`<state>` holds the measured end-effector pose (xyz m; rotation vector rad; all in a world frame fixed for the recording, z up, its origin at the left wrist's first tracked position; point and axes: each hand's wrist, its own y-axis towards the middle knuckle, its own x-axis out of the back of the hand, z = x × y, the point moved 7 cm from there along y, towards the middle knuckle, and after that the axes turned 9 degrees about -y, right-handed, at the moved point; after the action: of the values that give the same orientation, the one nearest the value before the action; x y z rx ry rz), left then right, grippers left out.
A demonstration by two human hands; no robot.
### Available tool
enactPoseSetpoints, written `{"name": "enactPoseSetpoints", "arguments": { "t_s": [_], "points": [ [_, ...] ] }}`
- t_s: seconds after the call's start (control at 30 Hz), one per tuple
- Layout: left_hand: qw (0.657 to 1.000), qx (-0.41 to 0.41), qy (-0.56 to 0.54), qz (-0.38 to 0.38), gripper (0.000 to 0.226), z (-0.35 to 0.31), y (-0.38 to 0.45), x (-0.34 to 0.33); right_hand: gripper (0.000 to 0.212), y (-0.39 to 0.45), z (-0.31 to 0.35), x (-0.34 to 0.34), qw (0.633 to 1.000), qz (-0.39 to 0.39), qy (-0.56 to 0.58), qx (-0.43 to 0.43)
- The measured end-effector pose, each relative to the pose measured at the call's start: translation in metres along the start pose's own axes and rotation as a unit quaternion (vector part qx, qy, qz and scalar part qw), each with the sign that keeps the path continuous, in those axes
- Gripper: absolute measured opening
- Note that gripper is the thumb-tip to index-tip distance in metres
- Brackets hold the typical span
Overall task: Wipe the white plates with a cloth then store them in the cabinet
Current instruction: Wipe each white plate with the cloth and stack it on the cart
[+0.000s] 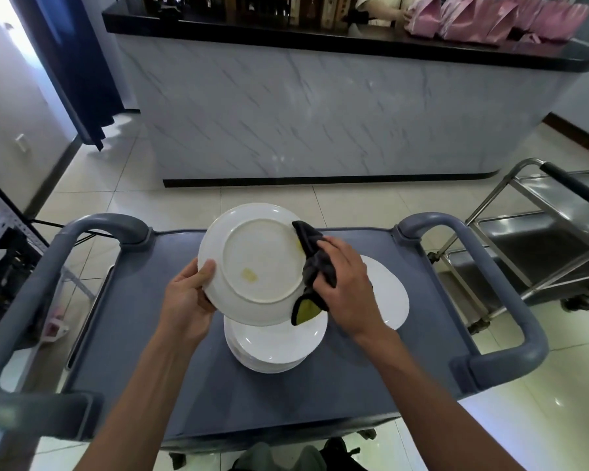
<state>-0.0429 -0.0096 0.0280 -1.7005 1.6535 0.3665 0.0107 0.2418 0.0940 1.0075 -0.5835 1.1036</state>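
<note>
- The left hand (189, 294) has its grip closed on the left rim of a white plate (252, 263), thumb lying over the rim's edge and the fingers curled behind it
- That plate is held tilted with its underside toward the camera, raised above the grey cart (184, 385); a pale yellowish mark shows near the foot ring
- Below it a stack of white plates (272, 348) sits on the cart top, partly covered by the held plate
- A dark grey cloth (315, 263) with a yellow inner face lies against the right rim of the held plate
- The right hand (346, 283) has its grip closed round the cloth, fingers curled over the bunched fabric, pressing it to the plate's edge
- Behind the right hand another white plate (393, 294) lies flat on the cart
- Further right stands a steel trolley (538, 246), apart from the cart
</note>
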Motion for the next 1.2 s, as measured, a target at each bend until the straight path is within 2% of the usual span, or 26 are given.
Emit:
{"name": "enactPoseSetpoints", "arguments": {
  "t_s": [0.13,0.3,0.5,0.63,0.7,0.77,1.0,1.03,1.13,1.2],
  "points": [
    [0.999,0.018,0.035,0.025,0.027,0.004,-0.001,-0.006,0.053,0.007,-0.019,0.015,0.999,-0.006,0.028,-0.03],
    [0.994,-0.002,0.096,0.052,0.028,0.01,-0.003,-0.018,0.051,0.005,-0.042,0.028,0.998,-0.023,0.019,-0.053],
    [0.983,-0.067,0.152,0.08,0.02,0.009,0.001,-0.054,0.052,-0.003,-0.063,0.043,0.998,-0.028,0.003,-0.054],
    [0.957,-0.147,0.222,0.112,0.015,0.01,-0.001,-0.095,0.052,-0.012,-0.087,0.055,0.997,-0.02,-0.002,-0.071],
    [0.927,-0.191,0.301,0.115,0.013,0.015,-0.001,-0.116,0.052,-0.017,-0.101,0.063,0.997,-0.017,-0.008,-0.078],
    [0.882,-0.237,0.385,0.133,0.013,0.025,-0.001,-0.14,0.052,-0.023,-0.115,0.073,0.996,-0.019,-0.011,-0.083],
    [0.689,-0.382,0.568,0.238,0.013,0.091,-0.008,-0.216,0.051,-0.043,-0.166,0.104,0.993,-0.009,-0.02,-0.113],
    [0.673,-0.386,0.581,0.246,0.014,0.101,-0.007,-0.22,0.05,-0.046,-0.173,0.107,0.993,-0.008,-0.021,-0.117],
    [0.657,-0.372,0.611,0.238,0.017,0.131,0.0,-0.222,0.048,-0.054,-0.191,0.116,0.992,-0.007,-0.022,-0.128],
    [0.635,-0.384,0.632,0.224,0.016,0.147,0.001,-0.223,0.048,-0.058,-0.202,0.119,0.991,0.0,-0.022,-0.133]
  ]
}}
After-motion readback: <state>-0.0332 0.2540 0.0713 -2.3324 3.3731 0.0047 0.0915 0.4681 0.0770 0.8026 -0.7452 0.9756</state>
